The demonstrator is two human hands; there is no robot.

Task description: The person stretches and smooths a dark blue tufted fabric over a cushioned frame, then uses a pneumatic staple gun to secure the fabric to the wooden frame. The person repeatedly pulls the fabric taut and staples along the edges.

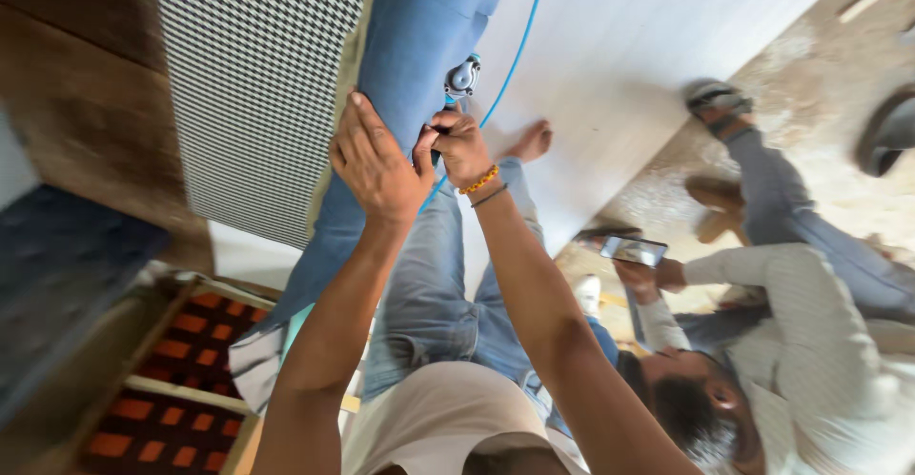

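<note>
My left hand [376,165] lies flat with fingers spread on a strip of blue fabric [419,27], pressing it against the edge of a panel covered in black-and-white houndstooth cloth [253,84]. Right beside it, my right hand [462,146], with a beaded bracelet on its wrist, grips a small grey and blue air tool [462,77] whose nose sits on the blue fabric. A thin blue hose [519,46] runs from the tool up and out of view. My jeans-clad legs and a bare foot show behind the hands.
A person in a striped shirt [810,342] sits at the right, holding a phone [634,249]. A wooden frame with orange and dark webbing [181,370] lies at the lower left. A large white sheet [648,37] covers the floor beyond.
</note>
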